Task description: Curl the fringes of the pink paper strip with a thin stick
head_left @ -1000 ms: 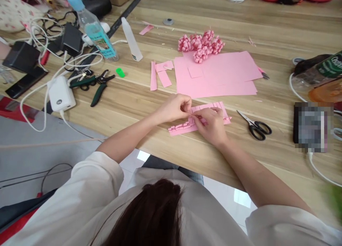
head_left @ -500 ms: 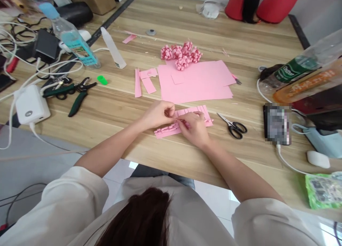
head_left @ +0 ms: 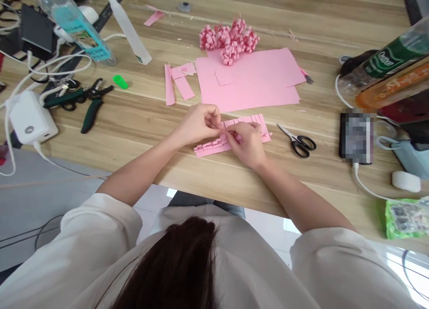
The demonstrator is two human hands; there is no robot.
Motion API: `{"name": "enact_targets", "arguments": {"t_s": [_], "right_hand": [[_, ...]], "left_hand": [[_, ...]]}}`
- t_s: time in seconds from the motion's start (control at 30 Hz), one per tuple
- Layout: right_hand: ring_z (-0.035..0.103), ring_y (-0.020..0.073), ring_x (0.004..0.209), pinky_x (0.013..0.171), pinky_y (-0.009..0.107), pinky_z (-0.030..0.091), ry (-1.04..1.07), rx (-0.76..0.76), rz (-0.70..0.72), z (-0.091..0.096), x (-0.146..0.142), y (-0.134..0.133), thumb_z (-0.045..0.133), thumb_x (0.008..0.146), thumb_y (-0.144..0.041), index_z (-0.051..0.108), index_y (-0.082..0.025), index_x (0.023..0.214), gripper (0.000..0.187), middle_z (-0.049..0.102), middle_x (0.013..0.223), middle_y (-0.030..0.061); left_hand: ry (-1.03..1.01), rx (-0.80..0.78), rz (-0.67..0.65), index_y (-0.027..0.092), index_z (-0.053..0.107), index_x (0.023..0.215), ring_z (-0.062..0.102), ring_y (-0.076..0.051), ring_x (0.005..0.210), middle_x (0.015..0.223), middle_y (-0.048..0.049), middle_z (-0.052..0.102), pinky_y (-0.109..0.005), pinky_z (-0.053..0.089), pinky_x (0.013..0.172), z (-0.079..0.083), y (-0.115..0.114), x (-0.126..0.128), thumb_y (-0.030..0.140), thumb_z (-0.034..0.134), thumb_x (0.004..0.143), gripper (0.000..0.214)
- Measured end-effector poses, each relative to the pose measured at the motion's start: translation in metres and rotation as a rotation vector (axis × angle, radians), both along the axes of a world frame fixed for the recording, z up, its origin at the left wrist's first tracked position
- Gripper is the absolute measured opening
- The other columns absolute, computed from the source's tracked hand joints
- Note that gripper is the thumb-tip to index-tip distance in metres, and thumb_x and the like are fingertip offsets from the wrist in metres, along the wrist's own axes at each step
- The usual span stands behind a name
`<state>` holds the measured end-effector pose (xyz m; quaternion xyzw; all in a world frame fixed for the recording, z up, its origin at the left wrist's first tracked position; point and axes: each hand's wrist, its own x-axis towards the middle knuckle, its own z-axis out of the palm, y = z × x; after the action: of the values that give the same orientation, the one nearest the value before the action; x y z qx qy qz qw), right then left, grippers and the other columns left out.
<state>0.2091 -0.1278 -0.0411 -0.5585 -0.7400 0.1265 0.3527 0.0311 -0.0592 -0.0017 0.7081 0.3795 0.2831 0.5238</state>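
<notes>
A piece of pink paper (head_left: 208, 151), cut into narrow strips with several ends folded or curled, lies on the table close to its front edge. Over its middle, my left hand (head_left: 198, 125) is closed in a pinch on a thin paper strip. Thumb and fingers of my right hand (head_left: 248, 144) pinch the same spot from the other side, fingertips nearly touching those of the left. The strip itself is mostly hidden by the fingers. Just beyond lie pink paper sheets (head_left: 258, 87) with a small pink square (head_left: 224, 78) on top. Curled pink paper flowers (head_left: 230, 55) rest at their far edge.
Black-handled scissors (head_left: 299, 143) lie right of my hands. Left are pink scraps (head_left: 182, 88), a green cap (head_left: 120, 82), dark-handled pliers (head_left: 92, 112), a white tube (head_left: 130, 31) and a blue-labelled bottle (head_left: 83, 34). Bottles (head_left: 385, 63) and a phone (head_left: 357, 137) stand or lie right.
The head view has tilted down, so the table's things appear higher and its far end is cut off. Both hands stay at the paper strip, with only slight finger movement.
</notes>
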Motion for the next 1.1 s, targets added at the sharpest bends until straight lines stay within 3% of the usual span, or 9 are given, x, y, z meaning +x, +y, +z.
{"name": "enact_targets", "arguments": {"t_s": [0.27,0.43,0.63,0.83,1.1], "right_hand": [[0.066,0.022,0.086,0.095,0.043,0.034,-0.026,-0.045,0.026,0.003,0.0006,0.0002,0.054,0.094,-0.023,0.069,-0.022,0.094,0.015,0.073,0.092,0.0042],[0.065,0.0217,0.086,0.095,0.042,0.035,-0.031,-0.05,0.007,0.0042,0.0002,-0.0002,0.052,0.094,-0.023,0.068,-0.023,0.094,0.016,0.074,0.095,0.0039],[0.065,0.0208,0.086,0.094,0.041,0.035,-0.029,-0.024,0.01,0.004,0.0001,-0.0002,0.053,0.094,-0.023,0.066,-0.022,0.093,0.014,0.073,0.093,0.0025],[0.066,0.0203,0.087,0.094,0.041,0.034,-0.026,-0.037,0.006,0.0063,-0.0001,-0.0006,0.052,0.097,-0.025,0.065,-0.022,0.091,0.015,0.073,0.093,0.0023],[0.068,0.0204,0.087,0.093,0.04,0.035,0.021,0.007,0.037,0.0056,0.0002,-0.0011,0.054,0.094,-0.021,0.067,-0.022,0.09,0.013,0.075,0.091,0.0024]], "left_hand": [[0.012,0.044,0.006,0.016,0.053,0.067,0.067,-0.012,0.062,0.072,-0.0017,0.073,-0.021,0.052,0.058,-0.0048,0.0007,-0.0002,0.007,0.076,0.059,0.026],[-0.011,-0.018,-0.014,0.016,0.055,0.072,0.071,-0.014,0.07,0.078,-0.0035,0.075,-0.023,0.055,0.063,-0.0006,0.0009,-0.001,0.012,0.079,0.061,0.026],[0.053,-0.033,-0.069,0.017,0.056,0.078,0.064,-0.01,0.055,0.062,0.0007,0.068,-0.017,0.04,0.048,0.0007,0.0033,-0.0018,0.014,0.071,0.072,0.017],[0.079,0.01,-0.096,0.017,0.057,0.081,0.058,-0.008,0.05,0.062,0.0018,0.067,-0.017,0.036,0.047,-0.0046,0.0032,-0.0018,0.016,0.069,0.074,0.014],[0.087,0.001,-0.045,0.016,0.055,0.073,0.065,-0.011,0.058,0.065,-0.0019,0.07,-0.017,0.041,0.051,0.001,0.0017,-0.0015,0.02,0.073,0.067,0.019]]}}
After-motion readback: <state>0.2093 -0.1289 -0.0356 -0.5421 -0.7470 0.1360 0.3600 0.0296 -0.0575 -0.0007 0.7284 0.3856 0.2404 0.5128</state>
